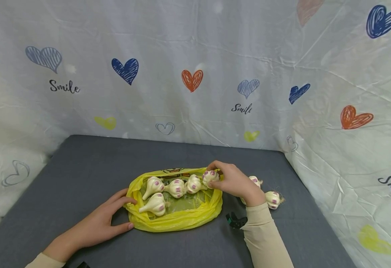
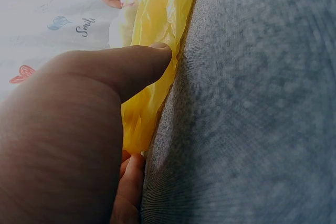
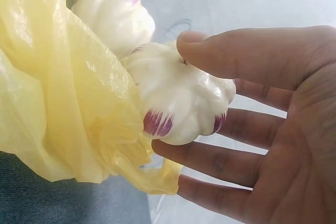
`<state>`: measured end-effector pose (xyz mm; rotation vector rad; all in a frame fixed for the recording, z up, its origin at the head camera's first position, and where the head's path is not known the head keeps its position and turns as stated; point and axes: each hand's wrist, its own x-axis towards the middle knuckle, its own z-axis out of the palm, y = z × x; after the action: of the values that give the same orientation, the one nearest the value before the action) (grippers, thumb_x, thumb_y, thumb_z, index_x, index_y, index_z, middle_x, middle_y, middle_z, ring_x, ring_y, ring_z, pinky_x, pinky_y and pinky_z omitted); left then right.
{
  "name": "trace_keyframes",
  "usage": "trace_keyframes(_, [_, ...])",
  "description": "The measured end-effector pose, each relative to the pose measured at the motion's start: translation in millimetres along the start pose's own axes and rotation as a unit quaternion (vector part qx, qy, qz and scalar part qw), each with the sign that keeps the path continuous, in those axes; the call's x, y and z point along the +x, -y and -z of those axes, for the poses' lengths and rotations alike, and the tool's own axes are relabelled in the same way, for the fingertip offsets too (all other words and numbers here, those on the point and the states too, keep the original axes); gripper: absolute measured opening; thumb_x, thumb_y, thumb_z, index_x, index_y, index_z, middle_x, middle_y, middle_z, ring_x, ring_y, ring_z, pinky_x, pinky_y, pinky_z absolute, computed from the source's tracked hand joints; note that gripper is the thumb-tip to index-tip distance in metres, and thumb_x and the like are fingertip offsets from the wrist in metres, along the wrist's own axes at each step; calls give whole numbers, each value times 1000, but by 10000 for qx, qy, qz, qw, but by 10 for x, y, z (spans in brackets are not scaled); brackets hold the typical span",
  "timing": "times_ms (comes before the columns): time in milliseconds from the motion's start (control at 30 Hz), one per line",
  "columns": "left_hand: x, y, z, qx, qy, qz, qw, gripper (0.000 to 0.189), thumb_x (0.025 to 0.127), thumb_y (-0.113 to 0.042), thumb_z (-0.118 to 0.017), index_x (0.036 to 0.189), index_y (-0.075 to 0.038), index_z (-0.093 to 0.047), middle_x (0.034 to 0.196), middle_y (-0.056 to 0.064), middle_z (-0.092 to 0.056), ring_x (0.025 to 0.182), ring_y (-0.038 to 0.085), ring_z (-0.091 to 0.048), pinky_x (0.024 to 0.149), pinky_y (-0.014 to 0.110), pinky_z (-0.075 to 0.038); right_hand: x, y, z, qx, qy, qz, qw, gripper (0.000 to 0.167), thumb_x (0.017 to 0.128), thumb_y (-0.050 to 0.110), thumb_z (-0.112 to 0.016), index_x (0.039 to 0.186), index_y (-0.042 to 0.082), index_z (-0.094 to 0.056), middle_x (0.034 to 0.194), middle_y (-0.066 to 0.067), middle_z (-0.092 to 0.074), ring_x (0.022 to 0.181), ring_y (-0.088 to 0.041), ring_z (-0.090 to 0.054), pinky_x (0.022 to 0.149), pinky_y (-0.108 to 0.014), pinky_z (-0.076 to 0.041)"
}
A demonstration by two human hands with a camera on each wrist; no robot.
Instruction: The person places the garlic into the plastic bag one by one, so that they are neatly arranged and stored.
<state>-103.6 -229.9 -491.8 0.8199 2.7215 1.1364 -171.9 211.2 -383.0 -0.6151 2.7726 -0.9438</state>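
A yellow plastic bag (image 1: 182,223) lies on the dark cloth with its mouth spread wide. Several white garlic bulbs (image 1: 156,204) with purple patches are inside it. At the bag's right end my right hand (image 1: 234,182) holds another garlic bulb (image 3: 181,95), thumb on one side and fingers on the other, beside the rim. My left hand (image 1: 98,223) rests against the bag's left end, thumb and fingers spread and touching the plastic; in the left wrist view the thumb (image 2: 142,66) lies along the bag's outside.
More garlic bulbs (image 1: 273,200) lie on the table (image 1: 91,160) to the right, partly hidden behind the right forearm. A black wrist device (image 1: 236,220) sits at the right cuff. White fabric printed with hearts (image 1: 192,80) hangs behind and at both sides.
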Motion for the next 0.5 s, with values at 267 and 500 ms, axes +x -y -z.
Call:
trace_keyframes(267, [4,5,-2,35,-16,-39,10000,55,97,-64,-76,145,-40,-60,171,16,-36,152,49,-43,104,70,-49,20,-29,-26,2,71,92,9999,39,98,19,-85,134,17,-70,128,0,-71,107,-24,-66,87,-42,-57])
trace_keyframes(500, [1,14,-5,34,-20,-17,10000,56,97,-65,-76,144,-39,-60,171,17,-36,152,50,-43,104,71,-49,46,-58,-56,-118,147,125,9997,39,97,21,-86,132,18,-71,125,2,-72,104,-22,-65,86,-41,-57])
